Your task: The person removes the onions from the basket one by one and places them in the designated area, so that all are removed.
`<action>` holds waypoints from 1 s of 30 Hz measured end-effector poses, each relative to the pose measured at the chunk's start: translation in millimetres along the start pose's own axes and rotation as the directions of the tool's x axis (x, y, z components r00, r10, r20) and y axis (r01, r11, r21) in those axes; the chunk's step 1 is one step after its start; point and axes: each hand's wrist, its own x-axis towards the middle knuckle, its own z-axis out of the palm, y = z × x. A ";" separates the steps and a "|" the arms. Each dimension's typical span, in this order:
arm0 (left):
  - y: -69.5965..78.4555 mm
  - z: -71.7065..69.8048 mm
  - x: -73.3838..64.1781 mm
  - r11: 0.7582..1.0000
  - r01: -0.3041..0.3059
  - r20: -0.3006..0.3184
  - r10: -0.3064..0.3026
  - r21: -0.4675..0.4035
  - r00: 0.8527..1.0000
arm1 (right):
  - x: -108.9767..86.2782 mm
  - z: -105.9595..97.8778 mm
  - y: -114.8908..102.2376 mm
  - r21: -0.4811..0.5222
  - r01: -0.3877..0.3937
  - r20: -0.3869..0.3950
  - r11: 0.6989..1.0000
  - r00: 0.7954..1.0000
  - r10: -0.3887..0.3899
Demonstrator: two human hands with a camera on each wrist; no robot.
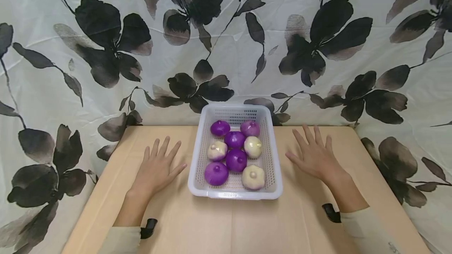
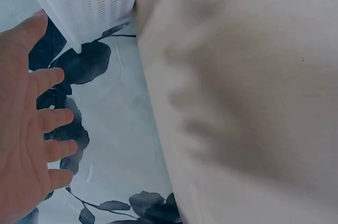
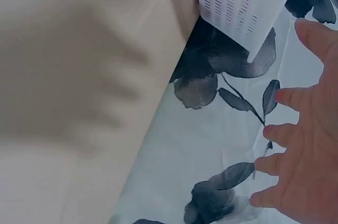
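Note:
A white plastic basket (image 1: 234, 195) stands on the table between my hands. Several purple onions (image 1: 216, 173) lie in it, together with three pale, mostly white onions (image 1: 253, 177). To the left of the basket my left hand (image 1: 155, 169) is held palm down with its fingers spread, and it holds nothing. My right hand (image 1: 316, 156) is spread the same way on the other side, also holding nothing. In the left wrist view the left palm (image 2: 21, 113) hangs above the table, its shadow falling on the wood. The right wrist view shows the right palm (image 3: 311, 134) likewise raised.
The light wooden table (image 1: 231, 226) ends at a straight far edge just behind the basket. A white cloth with dark flowers (image 1: 247, 50) hangs behind it and shows along both sides. Each wrist carries a black strap (image 1: 149, 228) by a pale sleeve (image 1: 121, 240).

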 end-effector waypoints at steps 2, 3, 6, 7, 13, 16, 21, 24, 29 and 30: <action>0.2 -0.6 1.3 1.000 -0.006 0.007 0.006 -0.011 1.000 | 2.5 -2.0 0.2 -0.001 0.015 -0.005 1.000 1.000 -0.015; 0.2 -0.6 2.1 1.000 -0.008 0.013 0.008 -0.020 1.000 | 3.8 -3.1 0.3 -0.002 0.023 -0.007 1.000 1.000 -0.023; 1.2 -1.2 4.7 0.998 -0.018 0.030 0.020 -0.053 0.999 | 8.1 -7.1 0.5 -0.013 0.052 -0.021 0.999 0.998 -0.052; 1.7 -1.6 5.7 0.998 -0.023 0.036 0.025 -0.061 0.999 | 9.4 -8.6 0.3 -0.017 0.060 -0.026 0.998 0.998 -0.060; 5.1 -4.9 12.4 0.992 -0.055 0.055 0.062 -0.115 0.997 | 15.9 -16.1 -4.1 -0.010 0.110 -0.049 0.994 0.993 -0.111; 7.3 -6.3 15.2 0.987 -0.078 0.049 0.086 -0.137 0.995 | 18.5 -17.2 -7.4 -0.002 0.140 -0.048 0.990 0.989 -0.140; 11.7 -6.4 20.4 0.968 -0.113 0.042 0.125 -0.226 0.991 | 22.7 -18.9 -13.5 0.006 0.173 -0.028 0.985 0.985 -0.172; 13.4 -5.5 23.1 0.948 -0.107 0.054 0.129 -0.298 0.990 | 25.9 -21.0 -18.3 0.009 0.199 -0.008 0.980 0.980 -0.199; 13.4 -0.4 27.2 0.908 -0.112 0.043 0.142 -0.405 0.989 | 32.5 -23.6 -27.1 0.000 0.256 0.027 0.967 0.966 -0.256; 13.4 0.7 27.8 0.896 -0.118 0.036 0.148 -0.428 0.988 | 33.7 -23.9 -28.7 0.000 0.269 0.030 0.963 0.963 -0.269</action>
